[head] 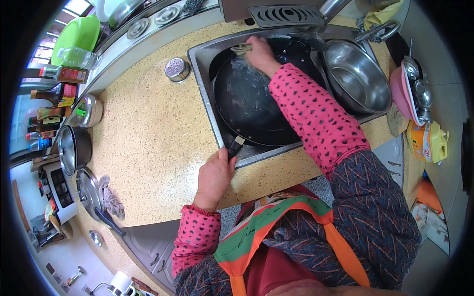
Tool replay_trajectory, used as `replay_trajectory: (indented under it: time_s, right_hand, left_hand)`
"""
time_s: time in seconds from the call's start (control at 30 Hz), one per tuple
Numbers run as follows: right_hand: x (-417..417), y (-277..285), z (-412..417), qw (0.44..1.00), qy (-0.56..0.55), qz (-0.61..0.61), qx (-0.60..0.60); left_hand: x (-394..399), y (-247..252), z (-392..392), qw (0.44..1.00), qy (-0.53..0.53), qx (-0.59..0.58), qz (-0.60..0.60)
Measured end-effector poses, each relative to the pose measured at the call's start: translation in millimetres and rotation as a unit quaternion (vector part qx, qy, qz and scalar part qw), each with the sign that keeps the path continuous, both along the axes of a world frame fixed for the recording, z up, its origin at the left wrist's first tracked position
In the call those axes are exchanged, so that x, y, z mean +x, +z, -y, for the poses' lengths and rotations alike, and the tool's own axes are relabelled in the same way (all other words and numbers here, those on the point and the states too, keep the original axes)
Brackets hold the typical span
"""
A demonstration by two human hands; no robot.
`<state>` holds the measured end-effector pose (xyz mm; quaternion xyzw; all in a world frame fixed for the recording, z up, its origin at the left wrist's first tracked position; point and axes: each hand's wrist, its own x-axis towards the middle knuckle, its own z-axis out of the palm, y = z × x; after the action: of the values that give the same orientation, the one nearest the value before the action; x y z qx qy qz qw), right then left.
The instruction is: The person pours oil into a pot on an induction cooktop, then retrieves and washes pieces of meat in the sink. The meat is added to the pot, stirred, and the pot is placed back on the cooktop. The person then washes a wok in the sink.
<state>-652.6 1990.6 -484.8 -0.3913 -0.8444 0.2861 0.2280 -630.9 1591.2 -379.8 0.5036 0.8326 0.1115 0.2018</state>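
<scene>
My left hand (216, 177) grips the black handle (235, 146) of a large dark frying pan (251, 100), at the near left corner of the sink. The pan lies in the left basin of a stainless steel sink (206, 94); its inside is wet, with a whitish film. At the pan's far side, my right hand (259, 53) holds a folded greenish cloth (241, 48) against the rim area. Beyond that hand is a black looped handle (299, 46), partly in shadow; whether it belongs to the same pan is unclear.
A steel bowl (355, 77) fills the right basin beneath the faucet (381, 31). A perforated metal shaker (177, 70) stands on the speckled counter (148, 140). Further left are a lidded pot (76, 150) and a glass lid (89, 192). On the right stand a pink basin (401, 88) and a yellow jug (427, 142).
</scene>
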Motion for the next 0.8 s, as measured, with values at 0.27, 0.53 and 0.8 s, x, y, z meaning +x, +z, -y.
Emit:
replay_trajectory:
  time_s: [0.27, 0.53, 0.8]
  right_hand:
    - [-14.1, 12.8, 130.8, 0.982, 0.176, -0.023, -0.066]
    - [81.8, 38.1, 186.1, 0.944, 0.313, 0.036, -0.1]
    - [211.0, 88.3, 150.2, 0.873, 0.409, 0.242, -0.111]
  left_hand:
    - [1.5, -2.5, -0.7, 1.0, -0.002, 0.003, -0.006]
    - [3.2, -1.9, -3.3, 1.0, 0.004, -0.015, -0.009]
    - [5.9, -0.2, -4.2, 0.999, 0.012, -0.029, -0.014]
